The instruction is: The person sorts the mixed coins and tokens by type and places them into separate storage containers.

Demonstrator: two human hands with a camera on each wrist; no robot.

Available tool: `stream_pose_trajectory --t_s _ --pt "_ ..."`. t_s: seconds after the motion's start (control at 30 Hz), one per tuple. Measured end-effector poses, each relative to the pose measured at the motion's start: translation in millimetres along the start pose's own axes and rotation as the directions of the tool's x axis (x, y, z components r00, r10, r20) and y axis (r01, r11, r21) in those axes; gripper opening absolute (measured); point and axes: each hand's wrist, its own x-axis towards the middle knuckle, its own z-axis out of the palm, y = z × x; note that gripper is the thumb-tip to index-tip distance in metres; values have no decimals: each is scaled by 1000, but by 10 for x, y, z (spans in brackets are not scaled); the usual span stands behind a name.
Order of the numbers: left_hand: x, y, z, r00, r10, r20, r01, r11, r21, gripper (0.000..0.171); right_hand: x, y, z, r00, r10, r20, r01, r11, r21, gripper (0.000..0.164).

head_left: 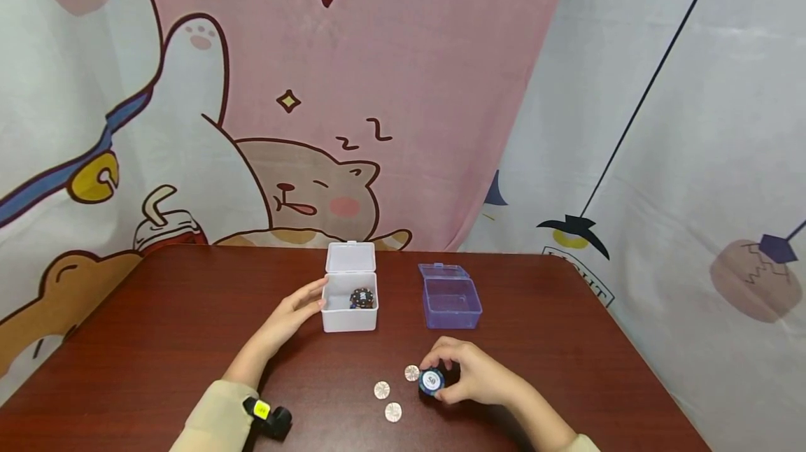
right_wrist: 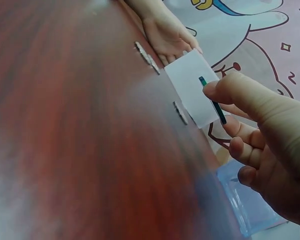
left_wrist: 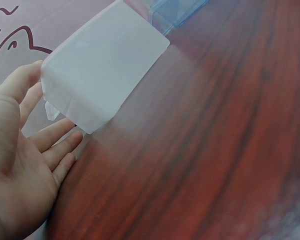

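Note:
In the head view my right hand (head_left: 472, 371) pinches a dark blue and green poker chip (head_left: 431, 381) with a white centre, between thumb and fingers. The right wrist view shows that chip (right_wrist: 213, 100) edge-on, held above the table. My left hand (head_left: 296, 312) touches the left side of a white plastic box (head_left: 350, 321), its fingers fairly straight along the wall. The box's lid (head_left: 350, 257) stands open at the back, and black poker chips (head_left: 362, 298) lie inside. Three small pale round pieces (head_left: 381, 390) lie on the table left of my right hand.
To the right of the white box stands a translucent blue-purple box (head_left: 452, 305) with its lid raised. Both are on a dark red-brown wooden table (head_left: 567, 340). Behind the table hangs a printed cloth (head_left: 441, 88) with cartoon animals.

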Motion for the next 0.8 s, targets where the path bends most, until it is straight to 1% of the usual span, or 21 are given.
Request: stream_pose_trajectory --t_s 0.07,0.17,0.3,0.4,0.57,0.67,0.7,0.8 --pt "-2 -7 -4 1000 -7 -3 7 1000 6 50 46 0 -1 1000 -1 -13 1 1000 -7 40" --pt "24 -102 -12 1000 -14 -4 14 1000 5 50 113 -6 -1 1000 -7 -29 7 1000 -16 39" --pt "44 -176 -21 1000 -2 -3 2 1000 2 50 194 -24 -2 999 28 -38 -29 1000 -10 39" --pt "53 -190 -27 1000 1 -9 -2 1000 -4 50 256 -37 -2 998 46 -49 -47 999 -15 38" --pt "57 -201 -35 1000 -9 -17 10 1000 9 50 359 -44 10 997 7 -78 -7 1000 -4 38" --pt "67 -220 -35 1000 19 -9 -19 1000 7 50 421 -46 15 996 -20 -89 20 1000 -2 40" --pt "69 -223 -34 1000 31 -6 -31 1000 6 50 442 -52 13 996 -22 -91 22 1000 -5 41" --pt "74 -233 -29 999 38 -10 -38 999 -1 49 510 -66 10 995 -13 -100 11 1000 -22 40"
